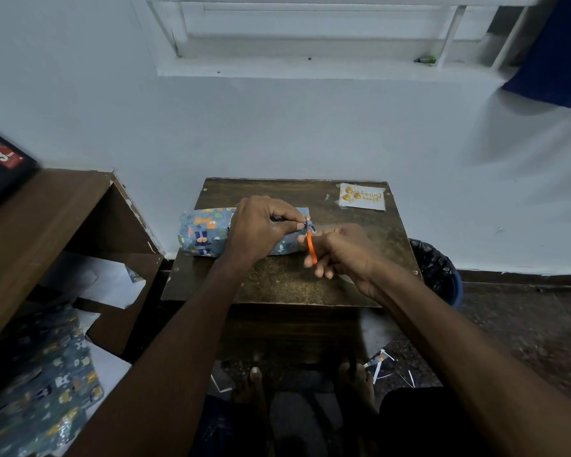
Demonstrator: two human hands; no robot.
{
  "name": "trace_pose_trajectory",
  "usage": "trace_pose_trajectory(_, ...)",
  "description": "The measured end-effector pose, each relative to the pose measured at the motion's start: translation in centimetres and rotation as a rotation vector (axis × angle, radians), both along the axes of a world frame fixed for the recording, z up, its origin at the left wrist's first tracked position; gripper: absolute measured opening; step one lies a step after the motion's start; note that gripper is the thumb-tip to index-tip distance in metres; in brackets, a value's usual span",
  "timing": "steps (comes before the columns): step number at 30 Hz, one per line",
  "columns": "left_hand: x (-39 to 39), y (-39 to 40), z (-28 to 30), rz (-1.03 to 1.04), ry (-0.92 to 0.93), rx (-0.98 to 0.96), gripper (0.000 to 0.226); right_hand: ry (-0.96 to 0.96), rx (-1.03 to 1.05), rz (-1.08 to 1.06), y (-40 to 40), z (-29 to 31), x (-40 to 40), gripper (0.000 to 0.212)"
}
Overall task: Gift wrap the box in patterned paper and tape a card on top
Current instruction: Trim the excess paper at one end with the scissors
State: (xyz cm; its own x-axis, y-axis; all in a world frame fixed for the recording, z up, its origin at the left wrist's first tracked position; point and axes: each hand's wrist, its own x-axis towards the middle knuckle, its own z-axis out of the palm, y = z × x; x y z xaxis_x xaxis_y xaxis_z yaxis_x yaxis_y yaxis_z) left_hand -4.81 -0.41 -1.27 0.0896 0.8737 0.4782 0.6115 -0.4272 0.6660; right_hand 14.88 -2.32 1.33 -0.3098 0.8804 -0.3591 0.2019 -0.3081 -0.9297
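The box [208, 234] is lying along the tabletop's [277, 278] left edge, already dressed in the blue patterned paper, its left end folded shut and overhanging that edge a little. The left hand [261, 225] is resting on the box and pinching something small over its right end, tape by the look of it, though it is too small to be sure. The right hand [340, 252] is gripping orange-handled scissors [310, 247], blades meeting that pinch. So wrapping looks nearly finished; the birthday card [362, 196] is waiting untaped at the far right corner. Open room is lying along the near edge and between box and card; a lined bin [437, 270] is crowding the right side.
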Motion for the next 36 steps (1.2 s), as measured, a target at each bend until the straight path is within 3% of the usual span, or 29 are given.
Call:
trace_pose_trajectory(9, -0.1, 0.2, 0.0, 0.002, -0.04, -0.02, 0.014, -0.001, 0.024, -0.038, -0.3, 0.0, -0.4, 0.022)
trace_pose_trajectory(14, 0.0, 0.1, -0.1, -0.038, -0.035, -0.038, 0.013, -0.03, 0.039, -0.048, 0.0, 0.1, -0.5, 0.031)
trace_pose_trajectory(19, -0.1, 0.4, -0.4, -0.027, -0.06, -0.052, 0.013, -0.042, 0.039, -0.04, 0.3, -0.1, -0.2, 0.021)
trace_pose_trajectory(26, 0.0, 0.2, -0.4, -0.038, -0.052, -0.061, 0.015, -0.033, 0.031, -0.054, 0.6, -0.1, -0.5, 0.033)
trace_pose_trajectory(32, 0.1, 0.1, -0.3, -0.045, -0.052, -0.075, 0.015, -0.033, 0.009, -0.048, 0.6, 0.2, -0.2, 0.021)
trace_pose_trajectory(36, 0.0, 0.1, -0.2, -0.043, -0.044, -0.079, 0.015, -0.026, 0.003, -0.054, 0.6, 0.1, -0.3, 0.024)
